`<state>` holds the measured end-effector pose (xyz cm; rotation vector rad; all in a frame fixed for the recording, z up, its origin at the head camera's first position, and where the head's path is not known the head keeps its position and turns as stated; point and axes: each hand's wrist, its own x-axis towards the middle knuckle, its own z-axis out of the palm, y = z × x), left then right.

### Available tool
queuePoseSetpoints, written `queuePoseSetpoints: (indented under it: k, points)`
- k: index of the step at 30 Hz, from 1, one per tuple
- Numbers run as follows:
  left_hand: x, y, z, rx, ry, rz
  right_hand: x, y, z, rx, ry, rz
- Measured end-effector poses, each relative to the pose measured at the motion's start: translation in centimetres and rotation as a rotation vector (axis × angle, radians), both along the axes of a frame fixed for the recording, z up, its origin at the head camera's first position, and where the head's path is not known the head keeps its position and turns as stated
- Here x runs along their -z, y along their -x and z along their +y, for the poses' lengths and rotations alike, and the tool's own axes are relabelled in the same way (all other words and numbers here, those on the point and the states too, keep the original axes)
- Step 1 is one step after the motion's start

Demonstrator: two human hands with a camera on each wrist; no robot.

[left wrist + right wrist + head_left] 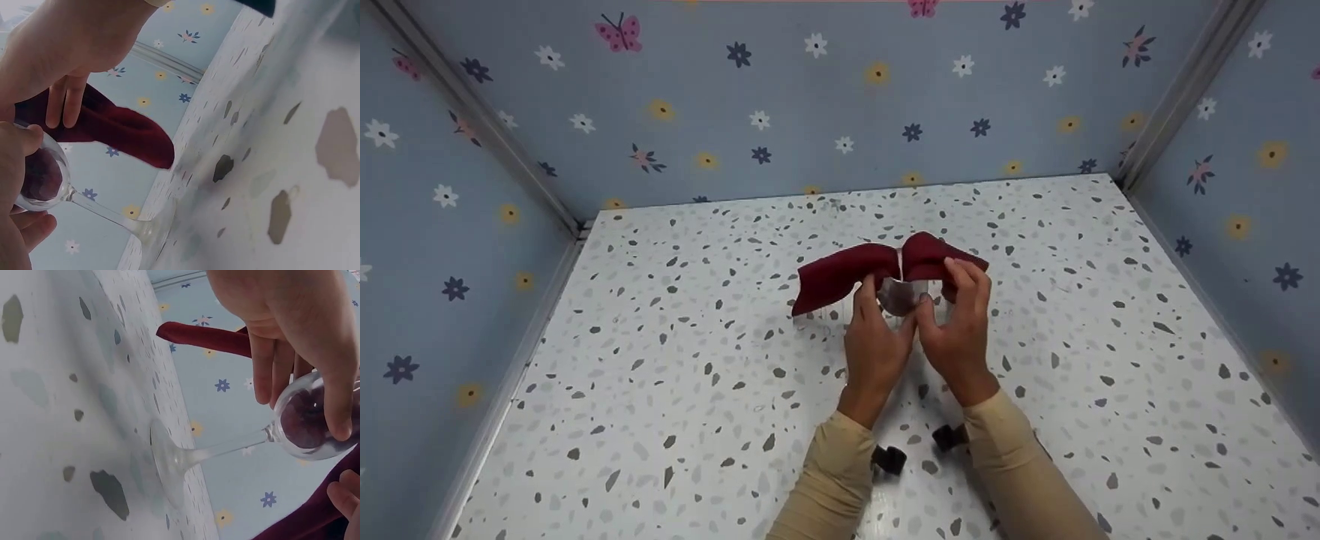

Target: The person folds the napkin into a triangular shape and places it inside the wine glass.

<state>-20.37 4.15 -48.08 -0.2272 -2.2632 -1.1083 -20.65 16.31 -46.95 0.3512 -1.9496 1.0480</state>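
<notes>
A clear stemmed wine glass stands upright on its foot, seen sideways in both wrist views. Dark red cloth is bunched inside the bowl, and its ends hang over the rim to left and right. My left hand holds the bowl from the left, fingertips against the hanging cloth. From the right, my right hand grips the bowl, its thumb lying along the glass in the right wrist view. The stem shows below the hands there. Part of the cloth is hidden behind the fingers.
The white speckled tabletop surrounds the glass. Blue flower-patterned panels border it at the back and both sides. Dark wrist-mounted pieces hang below the forearms.
</notes>
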Motion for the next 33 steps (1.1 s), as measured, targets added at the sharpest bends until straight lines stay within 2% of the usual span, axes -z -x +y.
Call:
queuePoseSetpoints:
  k: [5, 12, 17, 22, 29, 33]
  points:
    - [0.1, 0.06, 0.05, -0.026, 0.015, 0.017, -0.16, 0.15, 0.6, 0.063, -0.025, 0.033]
    - [0.1, 0.11, 0.04, -0.031, 0.015, 0.005, 0.02, 0.24, 0.66, 0.14, -0.048, 0.03]
    - [0.18, 0.13, 0.03, -0.04, 0.022, 0.007, 0.21, 0.36, 0.68, 0.152, -0.022, 0.039]
    - [0.25, 0.15, 0.02, -0.049, 0.027, 0.017, 0.3, 0.49, 0.78, 0.178, -0.017, 0.007]
    - [0.3, 0.24, -0.09, -0.065, 0.053, 0.083, 0.4, 0.65, 1.05, 0.15, 0.001, -0.021]
    - [0.42, 0.28, -0.12, -0.072, 0.063, 0.084, 0.61, 0.7, 1.08, 0.141, 0.018, -0.039]
